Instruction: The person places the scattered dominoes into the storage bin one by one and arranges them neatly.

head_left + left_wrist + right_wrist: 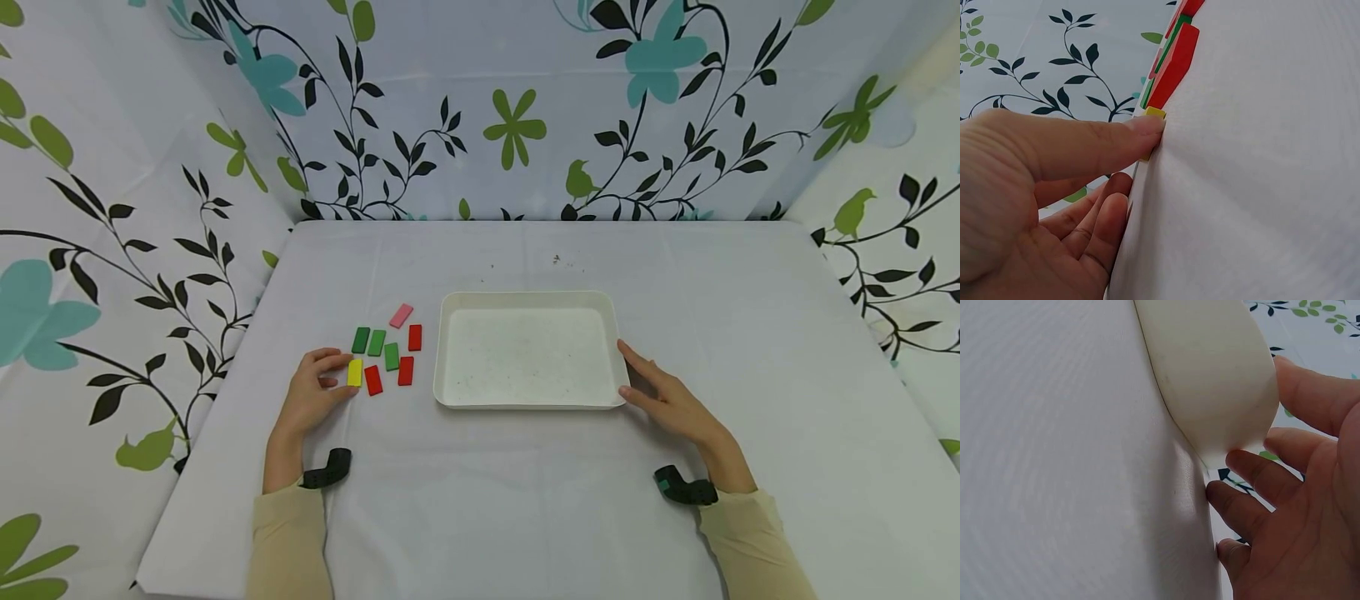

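In the head view my left hand point(309, 393) has its thumb and forefinger at the two ends of a small flat yellow block point(355, 372), pinching it on the table. The left wrist view shows the thumb over the near end of this yellow block point(1155, 112), and beside it a red block point(1175, 65). At the right end of a shallow white tray point(525, 354), my right hand point(667, 402) touches the rim with fingers spread and fairly straight. From the right wrist, the tray's outer wall point(1216, 381) shows with the right hand point(1297, 494) against its corner.
Close to the left hand lie red blocks point(406, 371), green blocks point(377, 342) and a pink block point(401, 315), loosely grouped left of the tray. Small dark specks point(557, 260) dot the white tablecloth point(487, 500) behind the tray. Patterned curtains point(420, 75) surround the table's back and sides.
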Available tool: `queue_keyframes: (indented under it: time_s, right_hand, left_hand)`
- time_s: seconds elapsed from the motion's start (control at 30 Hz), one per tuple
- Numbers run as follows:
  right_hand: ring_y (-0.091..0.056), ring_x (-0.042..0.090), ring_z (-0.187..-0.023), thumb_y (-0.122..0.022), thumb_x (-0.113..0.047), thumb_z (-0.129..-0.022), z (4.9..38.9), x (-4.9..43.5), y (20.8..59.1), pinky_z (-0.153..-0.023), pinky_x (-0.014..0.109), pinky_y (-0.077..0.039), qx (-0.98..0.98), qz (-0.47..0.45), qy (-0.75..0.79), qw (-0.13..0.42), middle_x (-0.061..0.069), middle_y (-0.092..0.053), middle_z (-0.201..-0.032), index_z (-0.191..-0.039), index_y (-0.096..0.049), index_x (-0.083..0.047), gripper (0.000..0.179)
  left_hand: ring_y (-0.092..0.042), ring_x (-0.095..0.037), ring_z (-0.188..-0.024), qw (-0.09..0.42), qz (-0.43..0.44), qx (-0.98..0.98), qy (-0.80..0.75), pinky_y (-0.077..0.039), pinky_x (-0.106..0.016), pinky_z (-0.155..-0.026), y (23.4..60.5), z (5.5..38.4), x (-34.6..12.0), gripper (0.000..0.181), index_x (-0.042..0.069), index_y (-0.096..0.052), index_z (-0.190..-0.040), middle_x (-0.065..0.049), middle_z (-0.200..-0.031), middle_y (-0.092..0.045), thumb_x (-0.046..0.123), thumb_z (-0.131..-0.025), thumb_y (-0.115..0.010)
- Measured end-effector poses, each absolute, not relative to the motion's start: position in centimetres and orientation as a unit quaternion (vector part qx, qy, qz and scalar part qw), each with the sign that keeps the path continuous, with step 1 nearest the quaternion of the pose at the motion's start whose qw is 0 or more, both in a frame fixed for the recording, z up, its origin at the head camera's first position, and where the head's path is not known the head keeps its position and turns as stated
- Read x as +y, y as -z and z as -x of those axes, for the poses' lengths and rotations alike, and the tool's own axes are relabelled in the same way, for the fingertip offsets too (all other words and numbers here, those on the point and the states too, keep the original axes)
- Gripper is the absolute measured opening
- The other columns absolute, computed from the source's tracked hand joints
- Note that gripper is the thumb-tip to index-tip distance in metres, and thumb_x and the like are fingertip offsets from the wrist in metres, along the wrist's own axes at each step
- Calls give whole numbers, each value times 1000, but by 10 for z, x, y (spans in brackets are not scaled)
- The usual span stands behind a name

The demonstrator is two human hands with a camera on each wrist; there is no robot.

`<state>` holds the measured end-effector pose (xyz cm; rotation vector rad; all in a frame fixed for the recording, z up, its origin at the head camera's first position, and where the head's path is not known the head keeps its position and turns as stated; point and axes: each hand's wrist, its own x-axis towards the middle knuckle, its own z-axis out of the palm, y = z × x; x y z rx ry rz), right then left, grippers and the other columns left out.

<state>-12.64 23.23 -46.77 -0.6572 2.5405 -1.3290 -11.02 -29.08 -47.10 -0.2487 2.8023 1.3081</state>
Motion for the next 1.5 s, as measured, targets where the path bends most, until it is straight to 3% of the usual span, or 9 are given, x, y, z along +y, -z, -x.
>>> queue_keyframes:
  time_s: [0.13, 0.5, 0.97, 1.17, 1.3, 1.4, 1.5]
  right_hand:
    - [-11, 28, -136, -51, -23, -90, 126, 232, 468, -110, 26, -1, 860, 222, 449, 98, 1, -17, -147, -142, -18, -23, 62]
    - [-12, 27, -136, -51, -23, -90, 126, 232, 469, -110, 27, -1, 856, 217, 458, 99, 1, -17, -147, -142, -20, -19, 60]
    - [-10, 30, -135, -51, -22, -90, 126, 232, 469, -109, 44, -2, 858, 211, 457, 104, 3, -17, -147, -142, -19, -23, 61]
    - [-11, 37, -133, -52, -13, -89, 121, 225, 453, -106, 51, -3, 858, 216, 454, 103, 14, -18, -146, -142, -20, -13, 61]
    - [-12, 40, -132, -51, -10, -89, 115, 218, 434, -105, 53, -4, 859, 214, 453, 105, 18, -18, -145, -141, -20, -6, 60]
    - [-11, 32, -134, -51, -11, -89, 115, 218, 433, -105, 52, -5, 858, 214, 455, 103, 17, -19, -145, -141, -21, -7, 60]
    - [-11, 24, -134, -51, -10, -89, 114, 218, 433, -105, 52, -5, 857, 216, 456, 102, 17, -19, -145, -141, -21, -7, 60]
  left_hand:
    - [-45, -26, -98, 16, 77, 904, -420, -41, -37, -85, 470, 110, -291, 47, 9, -54, -121, -7, -133, -34, 11, -76, -68]
    - [-45, -26, -99, 18, 78, 905, -418, -42, -37, -85, 471, 111, -290, 46, 10, -55, -120, -7, -133, -34, 13, -76, -69]
    - [-44, -26, -101, 26, 80, 907, -414, -41, -36, -85, 468, 109, -290, 46, 10, -54, -120, -8, -133, -34, 18, -76, -69]
    - [-49, -25, -97, 11, 92, 904, -417, -43, -37, -85, 469, 108, -290, 49, 11, -53, -120, -9, -127, -41, 16, -75, -71]
    - [-52, -23, -95, 14, 106, 897, -430, -45, -25, -82, 467, 105, -290, 51, 14, -51, -123, -9, -118, -50, 16, -76, -69]
    - [-54, -20, -92, 18, 108, 882, -459, -44, -13, -76, 466, 105, -290, 53, 14, -49, -125, -10, -112, -56, 15, -77, -69]
    - [-57, -14, -87, 17, 97, 862, -497, -44, -8, -73, 465, 105, -290, 54, 10, -48, -126, -13, -108, -58, 14, -77, -69]
